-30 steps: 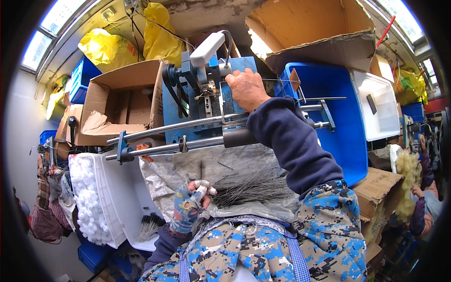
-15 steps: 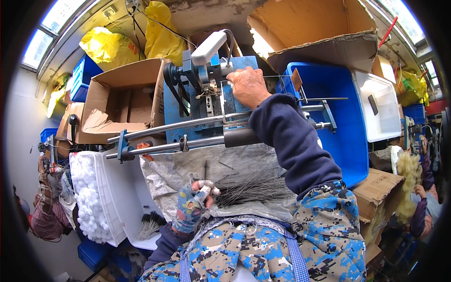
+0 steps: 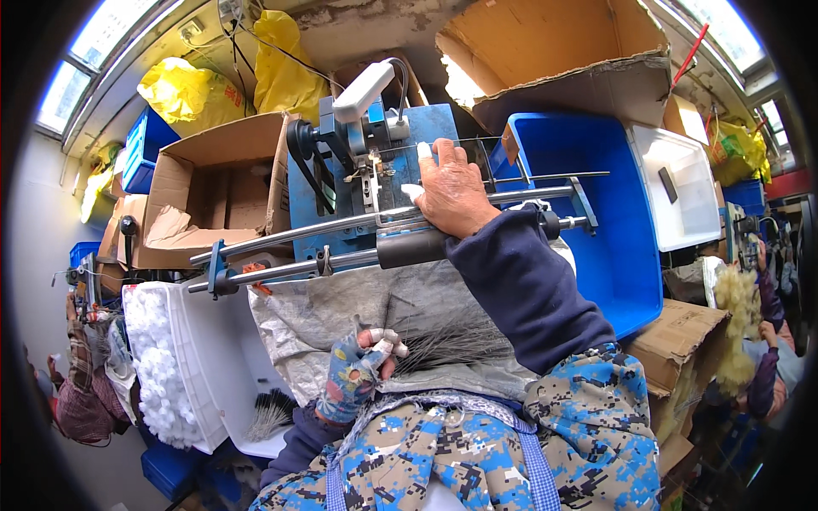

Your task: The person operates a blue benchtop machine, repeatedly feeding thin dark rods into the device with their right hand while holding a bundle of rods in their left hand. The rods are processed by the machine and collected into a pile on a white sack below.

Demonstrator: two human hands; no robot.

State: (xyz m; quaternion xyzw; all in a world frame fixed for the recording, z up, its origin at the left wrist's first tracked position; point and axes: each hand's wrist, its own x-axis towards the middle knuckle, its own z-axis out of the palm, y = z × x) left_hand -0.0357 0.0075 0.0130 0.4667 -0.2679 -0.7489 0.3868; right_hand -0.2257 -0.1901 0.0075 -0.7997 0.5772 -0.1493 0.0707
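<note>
My right hand (image 3: 458, 192), with white tape on its thumb and a finger, lies over the blue bench machine (image 3: 428, 121). Its fingers are apart, next to a thin wire that runs sideways past the fingertips; its palm is near the dark sliding sleeve (image 3: 411, 247) on the steel rails (image 3: 290, 236). Below, over my lap, my left hand (image 3: 375, 353), in a floral cover with taped fingers, is closed on a thin wire brush (image 3: 387, 308) with dark bristles. Beside it, a pile of thin wires (image 3: 456, 342) lies on a grey-white sack cloth (image 3: 298, 315).
At left, a white tub holds white tufted pieces (image 3: 153, 366), and dark-tipped brushes (image 3: 273, 410) lie in a white bin (image 3: 217, 358). An open cardboard box (image 3: 217, 183) flanks the machine. A blue bin (image 3: 626, 230) stands at right. Other people (image 3: 89, 396) work at both sides.
My right hand has drawn back toward me from the machine head, and its fingers have spread. My left hand has barely moved, the brush still in it. The whole view has shifted slightly.
</note>
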